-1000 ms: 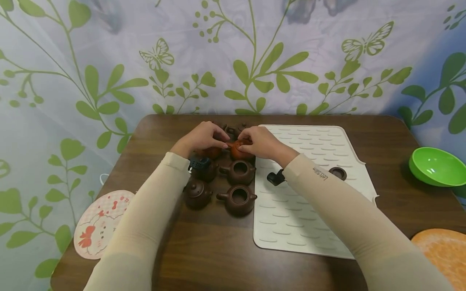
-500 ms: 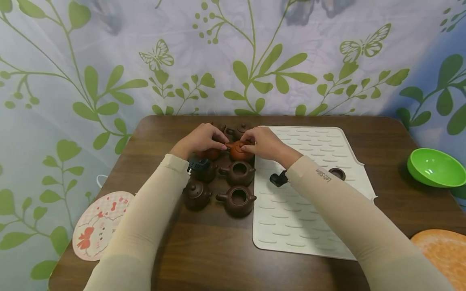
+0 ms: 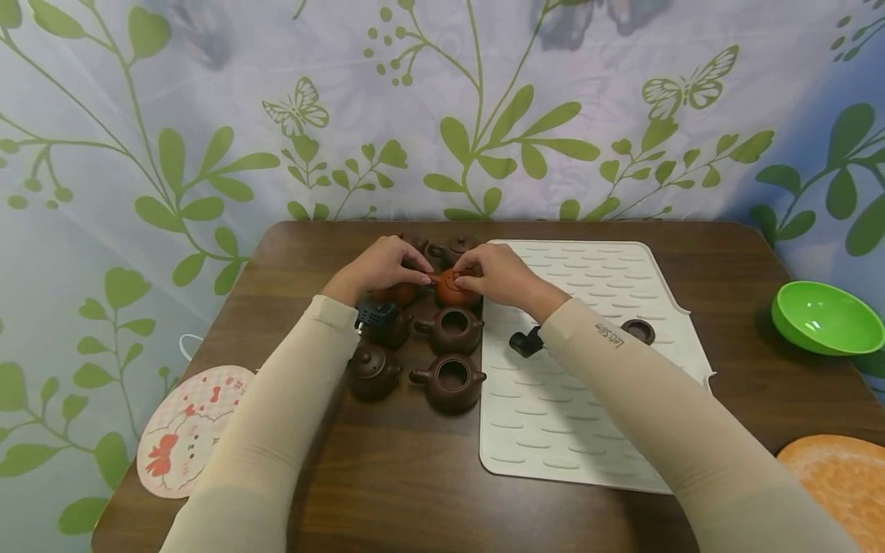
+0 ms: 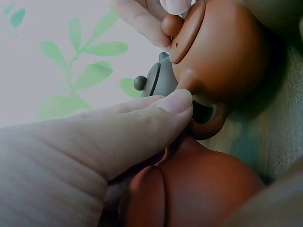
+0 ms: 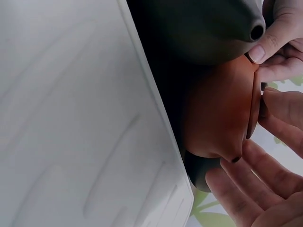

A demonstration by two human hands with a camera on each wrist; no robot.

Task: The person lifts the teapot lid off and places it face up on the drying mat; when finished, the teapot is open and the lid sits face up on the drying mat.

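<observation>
An orange-brown clay teapot (image 3: 452, 293) stands among darker teapots at the mat's left edge. My left hand (image 3: 380, 270) pinches its handle between thumb and fingers; in the left wrist view the thumb (image 4: 175, 101) lies over the handle's top. My right hand (image 3: 508, 278) holds the knob of the round lid (image 5: 254, 106), which sits on the teapot. In the right wrist view, other right fingers (image 5: 241, 189) lie by the spout. A redder teapot (image 4: 203, 184) is just below my left hand, partly hidden.
Two lidless dark teapots (image 3: 452, 382) and a lidded one (image 3: 373, 372) stand nearer. More dark teapots (image 3: 459, 247) are behind. A dark lid (image 3: 639, 331) lies on the white mat (image 3: 532, 438). Around are a green bowl (image 3: 826, 319), a pink mat (image 3: 183, 445) and an orange mat (image 3: 840, 480).
Both hands stay at the orange-brown teapot, with only slight movement of the right hand at the lid. The head view has shifted a little.
</observation>
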